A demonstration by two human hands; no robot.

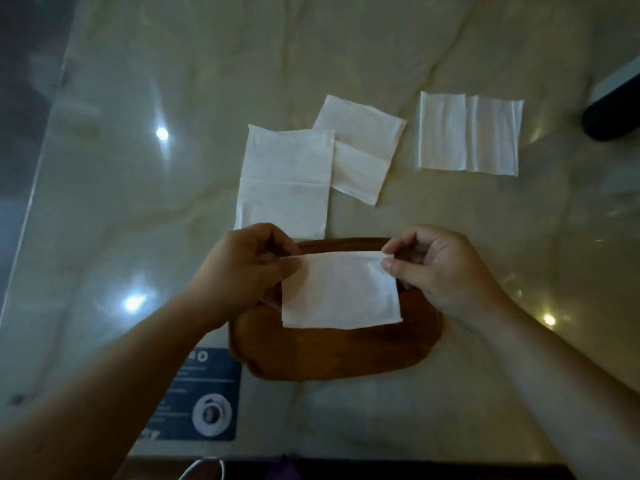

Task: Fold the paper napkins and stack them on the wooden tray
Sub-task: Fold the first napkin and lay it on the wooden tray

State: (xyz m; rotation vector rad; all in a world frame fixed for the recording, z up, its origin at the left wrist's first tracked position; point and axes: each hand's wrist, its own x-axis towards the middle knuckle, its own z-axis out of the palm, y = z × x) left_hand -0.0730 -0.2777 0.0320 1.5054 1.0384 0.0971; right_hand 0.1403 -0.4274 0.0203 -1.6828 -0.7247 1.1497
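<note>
Overhead, hands: left hand point(242, 268) and right hand point(440, 268) pinched one folded white paper napkin point(341, 292) by its top corners, above the brown wooden tray point(329, 358).
Napkins on marble table point(138, 202): three flat white napkins point(287, 181), unfolded.

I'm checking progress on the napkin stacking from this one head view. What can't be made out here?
- Wooden tray: the held napkin and both hands cover its middle, so any stack there is hidden.
- Dark object: cut off by the right edge.
- Blue card: print too blurred to read.
</note>
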